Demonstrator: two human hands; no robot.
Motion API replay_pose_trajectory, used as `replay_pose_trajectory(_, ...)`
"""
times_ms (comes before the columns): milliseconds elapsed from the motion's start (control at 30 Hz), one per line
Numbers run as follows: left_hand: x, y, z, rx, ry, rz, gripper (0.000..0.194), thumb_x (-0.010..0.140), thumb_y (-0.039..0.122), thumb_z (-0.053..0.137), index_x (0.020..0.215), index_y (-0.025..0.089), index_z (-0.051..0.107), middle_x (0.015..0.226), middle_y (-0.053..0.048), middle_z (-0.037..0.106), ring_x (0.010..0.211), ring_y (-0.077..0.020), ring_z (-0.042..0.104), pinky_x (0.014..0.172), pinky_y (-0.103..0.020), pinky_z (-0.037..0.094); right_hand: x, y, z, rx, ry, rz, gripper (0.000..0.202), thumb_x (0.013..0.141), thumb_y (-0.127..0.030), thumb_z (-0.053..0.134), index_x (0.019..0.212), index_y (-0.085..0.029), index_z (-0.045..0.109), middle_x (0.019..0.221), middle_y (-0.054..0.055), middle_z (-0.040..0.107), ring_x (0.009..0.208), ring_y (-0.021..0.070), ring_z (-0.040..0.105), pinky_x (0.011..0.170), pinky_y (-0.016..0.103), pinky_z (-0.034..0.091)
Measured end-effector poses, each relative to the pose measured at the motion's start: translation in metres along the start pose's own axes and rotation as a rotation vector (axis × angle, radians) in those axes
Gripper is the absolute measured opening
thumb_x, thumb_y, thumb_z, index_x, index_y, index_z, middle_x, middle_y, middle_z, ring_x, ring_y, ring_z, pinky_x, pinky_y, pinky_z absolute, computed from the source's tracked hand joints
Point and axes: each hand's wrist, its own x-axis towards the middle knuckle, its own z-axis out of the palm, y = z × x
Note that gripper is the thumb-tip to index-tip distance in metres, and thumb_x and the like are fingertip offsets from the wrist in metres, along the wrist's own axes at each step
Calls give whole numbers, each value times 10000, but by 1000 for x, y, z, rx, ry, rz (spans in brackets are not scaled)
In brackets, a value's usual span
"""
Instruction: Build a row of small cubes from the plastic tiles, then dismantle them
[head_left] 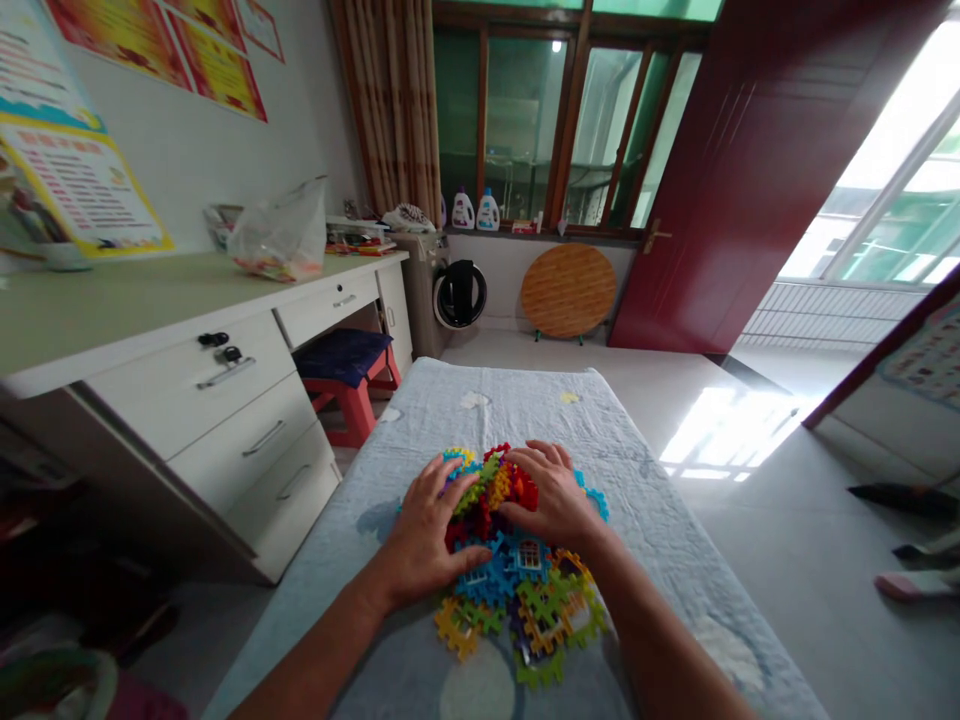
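Note:
A heap of interlocking plastic pieces in red, blue, green, yellow and purple lies on the cloth-covered table point(510, 400). My left hand point(427, 535) rests against the heap's left side, fingers spread, its thumb over the blue pieces point(491, 578). On the right side, my right hand point(553, 497) reaches over the red pieces point(523, 487) with its fingers curved and thumb apart. Both hands touch the pile without a clear grip on any piece. Green pieces point(551, 600) and a yellow piece point(456, 628) lie flat nearer to me. The palms hide part of the heap.
At the left stands a desk point(165, 300) with a plastic bag point(281, 235) on it, and a red stool point(349, 380) beside it. Behind are a washing machine point(424, 285), a round wooden tabletop point(568, 290) and a red door point(720, 180).

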Motion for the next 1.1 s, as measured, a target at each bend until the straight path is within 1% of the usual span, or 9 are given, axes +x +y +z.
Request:
replay_pose_trajectory(67,0,1,5,15,32,-11,814,683,647,659,1374,268,458,1484,-114,357,1389,-400,239,1126,-587,232,4,-9,6,-89,-1,-9,563,680,-457,714,1202,-277,605,1227,69,617,1271,356,369,1099,565,108)
replay_pose_trajectory(167,0,3,8,8,95,-12,696,750,592,624,1331,233,490,1449,-118,398,1371,-361,291,1134,-543,253,7,-13,13,-166,-2,-15,459,705,-398,689,1144,-280,623,1195,67,629,1259,351,379,1100,573,55)
replay_pose_trajectory(400,-10,1,0,-44,286,-77,399,866,441,519,1201,227,548,1357,-101,469,1312,-290,382,1114,-457,325,4,-6,11,-134,79,-74,462,657,-342,706,1098,-260,596,1169,58,615,1255,317,392,1125,524,61)
replay_pose_trajectory(533,-11,-5,-1,-87,347,-133,354,884,418,496,1170,223,567,1313,-95,496,1272,-274,424,1097,-439,348,-1,5,2,-58,193,-51,395,663,-329,704,1027,-240,578,1047,59,644,1157,289,486,1114,505,151)
replay_pose_trajectory(700,-10,-9,1,-138,396,-166,329,901,415,471,1137,215,584,1267,-91,523,1235,-257,458,1076,-442,368,-10,26,-6,81,395,121,370,738,-290,619,1092,-231,531,974,40,643,934,222,593,927,413,421)
replay_pose_trajectory(767,-9,-9,2,-151,396,-169,325,908,414,466,1134,213,583,1259,-93,525,1228,-253,462,1074,-446,367,-12,33,-7,117,443,193,377,764,-246,558,1139,-231,520,955,30,639,904,206,606,861,374,456)
replay_pose_trajectory(833,-9,-9,3,-153,392,-168,319,912,409,465,1135,213,581,1255,-94,525,1226,-250,462,1076,-449,362,-13,36,-8,106,428,207,383,770,-205,511,1152,-228,532,936,30,638,889,199,610,856,370,459)
replay_pose_trajectory(967,-11,-10,3,-146,401,-152,311,916,397,467,1140,210,575,1251,-96,523,1225,-248,460,1077,-450,358,-12,25,-5,-57,340,94,381,780,-252,540,1159,-231,579,1134,77,607,1087,257,535,984,458,379)
replay_pose_trajectory(1100,-11,-9,3,-131,412,-137,305,921,387,460,1144,211,571,1242,-94,530,1217,-246,467,1069,-442,369,-6,-1,3,-240,203,-22,452,759,-406,624,1189,-269,596,1380,72,474,1327,337,311,1118,578,114)
